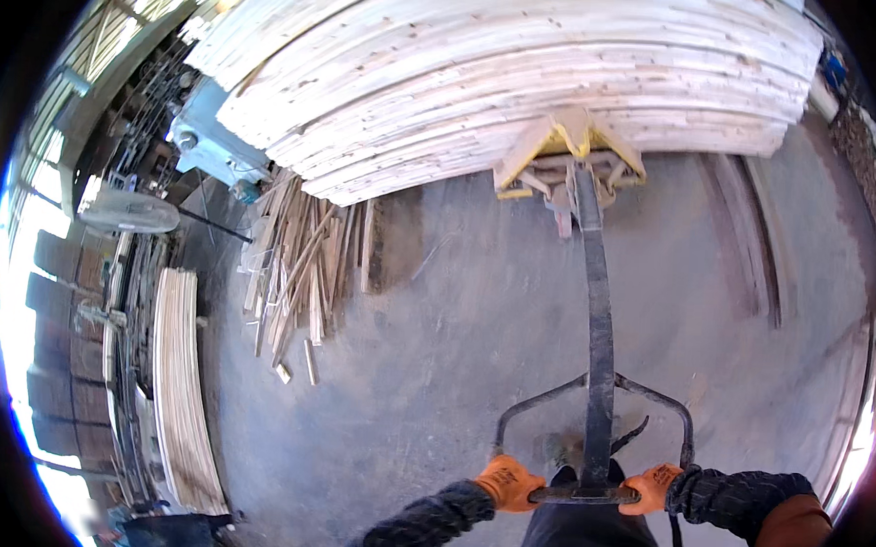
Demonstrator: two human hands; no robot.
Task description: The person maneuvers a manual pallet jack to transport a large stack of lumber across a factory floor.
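Note:
Both my hands wear orange gloves and grip the crossbar of a pallet jack handle (600, 310). On the left end of the bar, my left hand (509, 483) is closed around it. My right hand (651, 487) is wrapped round the right end. The long dark shaft runs away from me to the yellow pallet jack (564, 142), whose front part meets the near side of a large stack of pale boards (525, 72). Its forks are hidden by the stack. A black curved lever (630, 436) sticks out beside the shaft.
Loose wood strips (302, 258) lie in a heap on the concrete floor (424, 371) to the left. Beyond them are a blue machine (214, 132) and a fan (130, 211). A low board stack (187, 390) stands far left. Long dark strips (753, 233) lie on the right.

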